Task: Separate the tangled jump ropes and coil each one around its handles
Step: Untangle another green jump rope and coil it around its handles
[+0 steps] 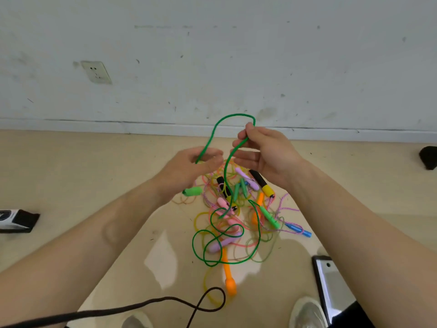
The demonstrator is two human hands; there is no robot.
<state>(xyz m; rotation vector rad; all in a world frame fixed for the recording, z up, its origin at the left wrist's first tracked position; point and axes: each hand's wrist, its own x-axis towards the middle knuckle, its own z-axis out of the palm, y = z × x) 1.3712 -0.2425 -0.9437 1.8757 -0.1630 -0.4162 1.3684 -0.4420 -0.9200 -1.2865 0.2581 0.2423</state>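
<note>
the pale floor [94, 174] carries the tangle of jump ropes [246, 223], which lies below and between both hands. from it the green rope [233, 115] climbs almost upright to the right grip [264, 150], which pinches it. the rope then arches over to the left grip [189, 166], curled round its other run. its snarled loops lie straight below the right grip, likely the nearer one for drawing slack.

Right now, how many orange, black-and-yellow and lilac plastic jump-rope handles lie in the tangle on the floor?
Orange plastic handles: 2
Black-and-yellow plastic handles: 2
Lilac plastic handles: 2
Total: 6
</note>
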